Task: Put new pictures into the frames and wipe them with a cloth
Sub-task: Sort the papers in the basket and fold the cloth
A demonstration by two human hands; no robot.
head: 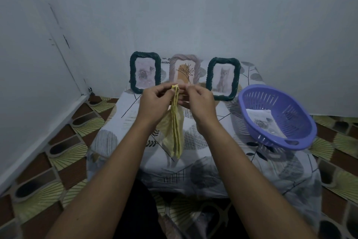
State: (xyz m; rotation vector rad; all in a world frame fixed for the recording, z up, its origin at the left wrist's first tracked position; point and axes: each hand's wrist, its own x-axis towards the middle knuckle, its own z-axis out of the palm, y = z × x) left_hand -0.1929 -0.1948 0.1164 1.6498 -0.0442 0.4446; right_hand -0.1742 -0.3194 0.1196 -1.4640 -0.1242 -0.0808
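Cloth: a thin yellow woven cloth point(174, 130), gathered into long pleats, hangs in the air over the middle of the table, in front of the centre frame.
Left hand: the left hand point(153, 101) pinches the bunched top of the cloth between thumb and fingertips.
Right hand: the right hand point(199, 101) has thumb and forefinger drawn together just right of the cloth top. Whether they nip a layer cannot be told.
Frames: three stand upright at the far edge against the wall. On the left is a dark green rope-edged frame point(132, 72) with a grey rose print, in the centre a pale mauve frame point(184, 57) with an orange plant drawing, and on the right a matching dark green frame point(237, 76) with a cat print.
Basket: a purple slotted plastic basket point(294, 107) sits at the right table edge and holds a printed sheet point(265, 120).
Handling, cloth: judged light, limp and not slippery. A hold at the corners would spread it, and a wad in one palm would suit wiping.
Handling, frames: judged light and easy to tip, with panes likely fragile. They are best steadied by the rope rim while the face is wiped.
Room: the near half of the leaf-print tablecloth point(213, 161) gives working space. The frames stand close together at the wall, and the basket crowds the right frame.
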